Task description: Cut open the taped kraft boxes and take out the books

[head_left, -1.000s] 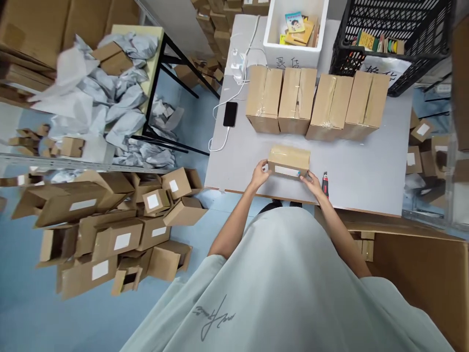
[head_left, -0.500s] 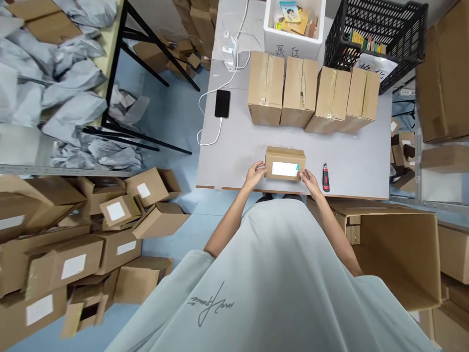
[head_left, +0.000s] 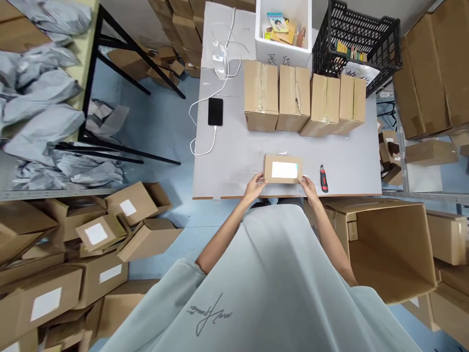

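Observation:
A small brown carton (head_left: 268, 171) with a white label (head_left: 285, 170) facing up is near the front edge of the grey table (head_left: 234, 146). My left hand (head_left: 255, 187) grips its left end near the lower corner, fingers on the cardboard. At its lower right corner, my right hand (head_left: 308, 187) holds the other end. To the right of the right hand lies a red and black box cutter (head_left: 324, 179). Whether the carton touches the tabletop is hard to tell.
Several taped cartons (head_left: 261, 93) stand in a row behind. Farther back are a white bin (head_left: 284, 51) and a black crate (head_left: 381, 41). A phone (head_left: 215, 112) with a white cable lies left. A large open box (head_left: 392, 249) is at the lower right.
The view has shifted, moving the background leftward. The carton has tilted, so its labelled face shows more squarely. Both hands remain at its ends.

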The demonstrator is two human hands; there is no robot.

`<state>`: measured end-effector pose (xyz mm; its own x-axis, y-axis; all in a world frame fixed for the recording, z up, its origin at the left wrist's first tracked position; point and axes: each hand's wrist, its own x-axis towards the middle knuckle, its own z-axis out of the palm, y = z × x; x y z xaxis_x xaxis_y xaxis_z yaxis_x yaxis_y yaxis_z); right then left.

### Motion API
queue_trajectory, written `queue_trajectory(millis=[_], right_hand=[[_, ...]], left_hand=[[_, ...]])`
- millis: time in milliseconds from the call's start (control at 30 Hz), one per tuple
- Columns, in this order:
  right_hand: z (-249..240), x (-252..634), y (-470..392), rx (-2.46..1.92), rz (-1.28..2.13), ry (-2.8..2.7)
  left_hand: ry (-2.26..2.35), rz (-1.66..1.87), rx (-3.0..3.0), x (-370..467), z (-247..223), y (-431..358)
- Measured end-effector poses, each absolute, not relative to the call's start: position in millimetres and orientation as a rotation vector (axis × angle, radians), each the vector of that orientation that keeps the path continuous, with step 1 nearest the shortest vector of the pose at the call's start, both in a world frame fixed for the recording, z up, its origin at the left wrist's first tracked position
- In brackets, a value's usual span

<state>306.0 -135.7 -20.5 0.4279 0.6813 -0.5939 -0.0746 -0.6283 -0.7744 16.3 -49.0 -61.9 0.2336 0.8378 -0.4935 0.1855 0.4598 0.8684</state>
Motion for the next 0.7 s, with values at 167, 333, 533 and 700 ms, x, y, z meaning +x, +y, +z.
queue_trajectory(millis=[167, 333, 533, 700], right_hand=[[-26.5, 300.8, -132.2, -1.909, 1.333, -0.505], [-27.6, 293.8, -134.3, -1.888, 1.354, -0.492], [-25.6, 282.5, -133.6, -1.883, 1.384, -0.51], [-19.2, 279.5, -130.1, -1.866, 1.336, -0.564]], left_hand=[[1.311, 0.525, 1.036, 7.3, -65.1, -45.3], [1.339, 0.453, 1.03, 6.2, -65.7, -45.8], [1.337, 0.37, 1.04, 5.4, -57.6, -47.8], [1.35, 0.389, 1.072, -1.3, -48.4, -41.3]])
